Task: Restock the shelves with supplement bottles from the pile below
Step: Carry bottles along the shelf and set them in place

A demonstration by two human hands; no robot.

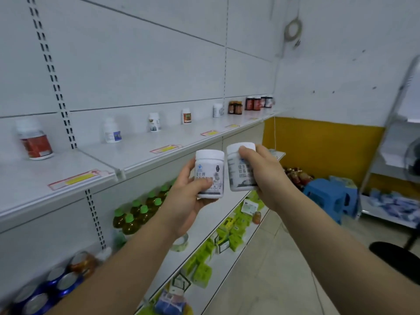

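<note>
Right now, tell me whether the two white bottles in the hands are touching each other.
Apart. The head view shows a thin strip of shelf between the left bottle and the right bottle.

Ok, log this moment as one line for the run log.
left hand: holds white bottle | right hand: holds second white bottle | both raised before upper shelf | not yet placed

Two bare forearms enter from the bottom of the frame, one from lower left, one from lower right. No sleeve, watch, ring or glove shows on either. The left hand (184,201) and right hand (264,176) are bare too, with short, unpainted fingernails.
</note>
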